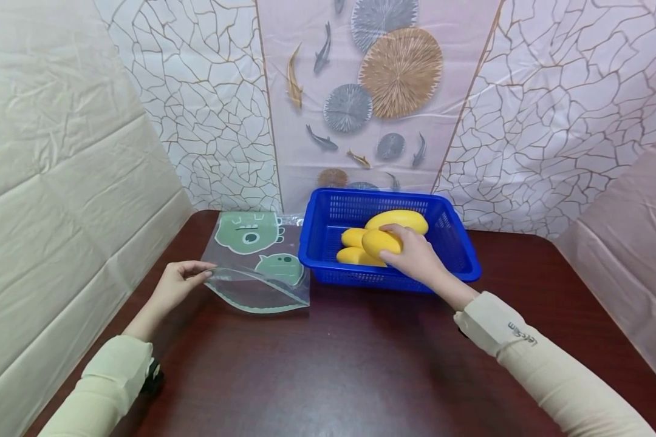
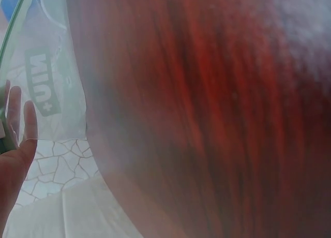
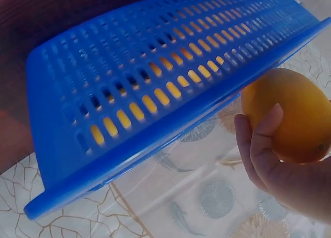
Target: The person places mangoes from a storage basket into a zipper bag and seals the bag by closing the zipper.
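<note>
A blue plastic basket [image 1: 459, 243] stands at the back of the dark wooden table and holds several yellow mangoes [image 1: 398, 220]. My right hand [image 1: 412, 255] grips one mango [image 1: 381, 241] just above the others; the right wrist view shows my fingers [image 3: 264, 139] curled round that mango [image 3: 295, 114] beside the basket wall [image 3: 155, 88]. To the left lies a clear zip bag [image 1: 257, 261] printed with green cartoon shapes. My left hand [image 1: 183, 280] pinches the bag's near left corner, lifting its opening edge; the bag [image 2: 49, 88] fills the left of the left wrist view.
The wooden table [image 1: 333, 364] runs from the bag and basket to the front edge. Cloth-covered walls close in on the left, back and right.
</note>
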The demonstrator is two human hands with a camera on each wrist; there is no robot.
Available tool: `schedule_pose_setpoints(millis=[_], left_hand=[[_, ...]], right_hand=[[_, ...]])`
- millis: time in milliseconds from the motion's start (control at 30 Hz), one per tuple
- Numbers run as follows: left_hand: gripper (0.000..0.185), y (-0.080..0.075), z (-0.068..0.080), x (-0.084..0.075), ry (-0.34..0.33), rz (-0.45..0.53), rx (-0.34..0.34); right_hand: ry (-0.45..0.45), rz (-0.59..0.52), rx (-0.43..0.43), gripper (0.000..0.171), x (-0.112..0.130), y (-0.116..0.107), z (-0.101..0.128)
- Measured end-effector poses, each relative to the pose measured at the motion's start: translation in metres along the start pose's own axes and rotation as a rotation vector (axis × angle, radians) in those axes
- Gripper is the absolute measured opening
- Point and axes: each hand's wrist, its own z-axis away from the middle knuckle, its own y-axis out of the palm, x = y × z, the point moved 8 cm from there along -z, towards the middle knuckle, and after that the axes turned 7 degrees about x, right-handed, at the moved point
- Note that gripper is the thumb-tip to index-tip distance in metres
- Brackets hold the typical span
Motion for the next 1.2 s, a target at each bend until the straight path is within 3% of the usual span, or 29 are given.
schedule_pose_setpoints(millis=[233, 467, 533, 800, 1200], left_hand=[[0.017, 0.004, -0.002, -0.004, 0.007, -0.012, 0.009], [0.015, 0.006, 0.000, -0.032, 0.014, -0.013, 0.013], [0.015, 0.007, 0.000, -0.034, 0.017, -0.015, 0.018], [0.017, 0.007, -0.005, -0.005, -0.010, -0.020, 0.024], [0.020, 0.005, -0.004, -0.001, -0.045, -0.016, 0.031]], right_hand=[[-0.021, -0.060, 0.004, 0.051, 0.010, 0.005, 0.000], [-0.030, -0.122, -0.004, 0.050, 0.012, 0.009, 0.000], [-0.031, -0.132, -0.006, 0.050, 0.013, 0.010, 0.000], [-0.047, -0.171, -0.011, 0.049, 0.023, 0.013, 0.000], [-0.085, -0.234, 0.013, 0.049, 0.045, 0.032, -0.005]])
